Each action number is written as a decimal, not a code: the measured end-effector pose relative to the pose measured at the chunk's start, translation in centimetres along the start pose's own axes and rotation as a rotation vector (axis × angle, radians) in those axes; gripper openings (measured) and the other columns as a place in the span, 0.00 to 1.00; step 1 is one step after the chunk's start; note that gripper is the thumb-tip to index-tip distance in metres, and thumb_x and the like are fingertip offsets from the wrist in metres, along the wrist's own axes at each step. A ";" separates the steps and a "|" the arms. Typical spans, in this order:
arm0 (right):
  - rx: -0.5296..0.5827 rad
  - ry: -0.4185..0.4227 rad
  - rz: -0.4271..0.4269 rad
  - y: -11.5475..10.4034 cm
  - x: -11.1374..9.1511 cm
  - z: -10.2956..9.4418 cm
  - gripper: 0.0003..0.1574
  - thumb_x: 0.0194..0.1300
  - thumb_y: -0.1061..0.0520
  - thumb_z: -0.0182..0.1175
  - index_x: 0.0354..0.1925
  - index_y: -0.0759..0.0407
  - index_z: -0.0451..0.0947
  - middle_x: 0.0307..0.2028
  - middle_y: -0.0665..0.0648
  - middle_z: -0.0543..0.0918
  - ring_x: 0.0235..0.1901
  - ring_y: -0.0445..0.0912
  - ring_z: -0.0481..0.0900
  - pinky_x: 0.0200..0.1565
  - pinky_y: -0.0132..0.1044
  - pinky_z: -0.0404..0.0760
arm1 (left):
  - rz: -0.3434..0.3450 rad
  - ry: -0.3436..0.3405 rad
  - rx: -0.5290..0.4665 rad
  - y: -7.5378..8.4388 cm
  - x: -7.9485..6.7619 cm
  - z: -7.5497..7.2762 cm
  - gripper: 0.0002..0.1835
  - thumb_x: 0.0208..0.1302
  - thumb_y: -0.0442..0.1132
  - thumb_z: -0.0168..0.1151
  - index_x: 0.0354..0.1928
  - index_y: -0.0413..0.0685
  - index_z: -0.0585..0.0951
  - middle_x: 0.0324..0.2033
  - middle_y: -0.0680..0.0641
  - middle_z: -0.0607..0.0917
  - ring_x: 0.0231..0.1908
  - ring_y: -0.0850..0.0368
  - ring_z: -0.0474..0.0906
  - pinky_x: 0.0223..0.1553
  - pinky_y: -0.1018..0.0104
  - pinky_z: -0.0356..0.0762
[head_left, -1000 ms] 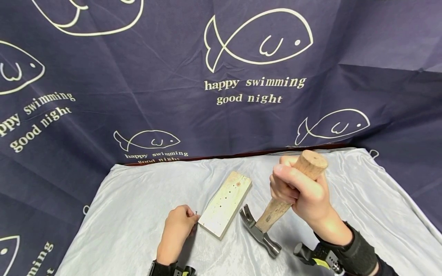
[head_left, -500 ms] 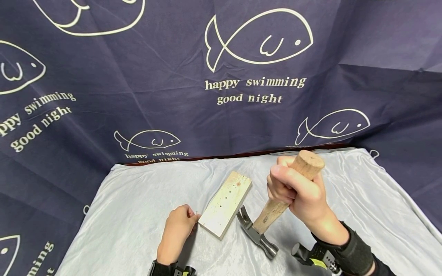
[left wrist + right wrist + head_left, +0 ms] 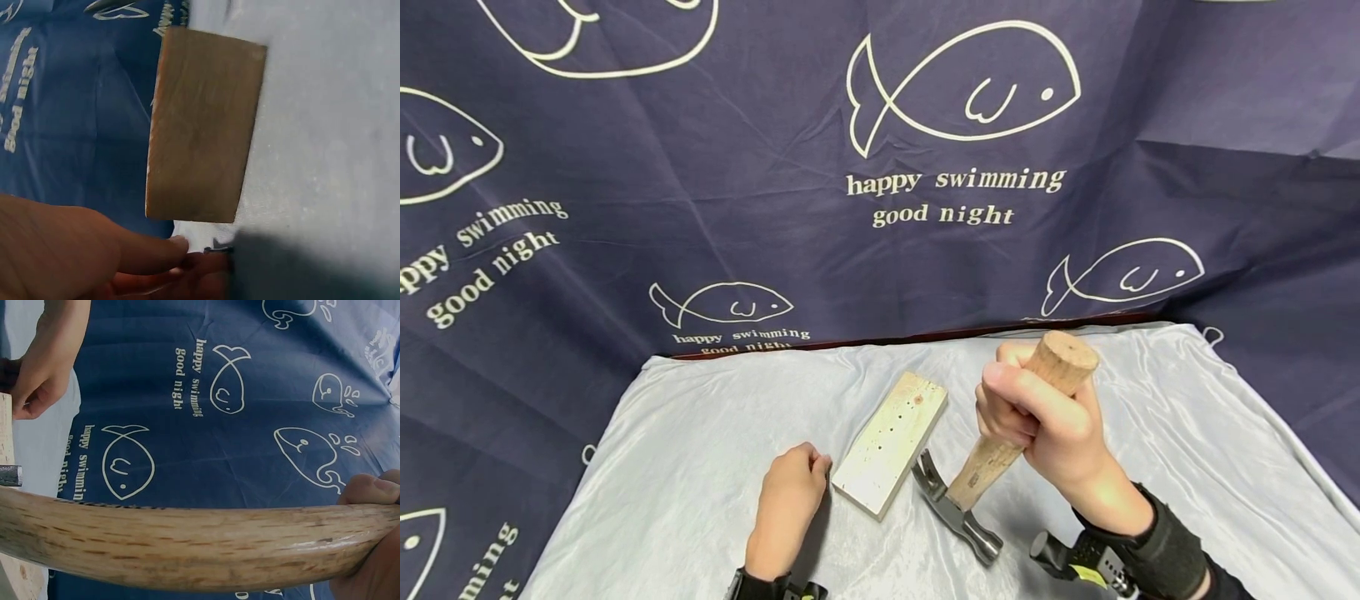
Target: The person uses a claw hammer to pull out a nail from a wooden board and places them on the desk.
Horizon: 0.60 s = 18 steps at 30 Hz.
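Observation:
My right hand (image 3: 1052, 408) grips the wooden handle of a claw hammer (image 3: 992, 471). The hammer's steel head hangs low, just right of a pale wooden board (image 3: 891, 442) that has a row of small dark holes along its top. In the right wrist view the handle (image 3: 187, 544) crosses the foreground. My left hand (image 3: 792, 487) is by the board's near left side, fingers curled. The left wrist view shows a small dark nail (image 3: 219, 249) at its fingertips, close to the end of the board (image 3: 203, 131); part of the nail is hidden.
A white satiny cloth (image 3: 715, 417) covers the table. Behind it hangs a dark blue curtain (image 3: 760, 208) printed with fish and lettering. A black wrist strap with a camera (image 3: 1112, 550) is on the right arm.
The nail stood up above the left fingertips before; now the left hand has turned slightly and hides it in the head view. The right hand and hammer have drifted a little left.

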State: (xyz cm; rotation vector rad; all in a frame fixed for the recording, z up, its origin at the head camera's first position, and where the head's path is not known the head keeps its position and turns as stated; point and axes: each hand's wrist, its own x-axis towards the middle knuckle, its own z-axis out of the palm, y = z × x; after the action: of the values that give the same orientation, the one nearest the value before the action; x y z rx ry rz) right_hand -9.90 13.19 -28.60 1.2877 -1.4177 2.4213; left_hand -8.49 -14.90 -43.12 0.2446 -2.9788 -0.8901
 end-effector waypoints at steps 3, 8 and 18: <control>-0.003 0.002 0.007 0.0 0.1 0.1 0.27 0.63 0.80 0.29 0.16 0.56 0.54 0.07 0.51 0.52 0.06 0.42 0.50 0.09 0.30 0.56 | 0.032 0.064 0.019 0.7 -0.2 0.0 0.14 0.71 0.36 0.63 0.24 0.45 0.78 0.16 0.50 0.75 0.18 0.56 0.68 0.21 0.63 0.64; -0.014 0.007 0.014 -0.1 0.2 0.4 0.27 0.63 0.80 0.31 0.16 0.56 0.54 0.07 0.51 0.52 0.06 0.43 0.50 0.09 0.30 0.56 | 0.074 0.106 -0.002 2.0 -0.3 -0.3 0.12 0.74 0.35 0.60 0.28 0.44 0.79 0.16 0.50 0.75 0.17 0.56 0.67 0.19 0.63 0.63; -0.015 -0.001 0.009 0.0 0.4 0.8 0.27 0.64 0.80 0.33 0.15 0.56 0.54 0.07 0.51 0.52 0.06 0.43 0.50 0.08 0.31 0.56 | 0.242 0.182 -0.103 5.2 -1.4 -1.3 0.09 0.73 0.37 0.63 0.31 0.48 0.83 0.19 0.54 0.78 0.21 0.61 0.70 0.24 0.66 0.70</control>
State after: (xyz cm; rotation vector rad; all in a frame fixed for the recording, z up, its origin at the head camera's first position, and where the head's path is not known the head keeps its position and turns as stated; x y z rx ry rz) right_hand -9.66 12.46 -28.14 1.2828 -1.4428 2.4112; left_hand -7.77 -11.12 -39.14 -0.0361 -2.7120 -0.9331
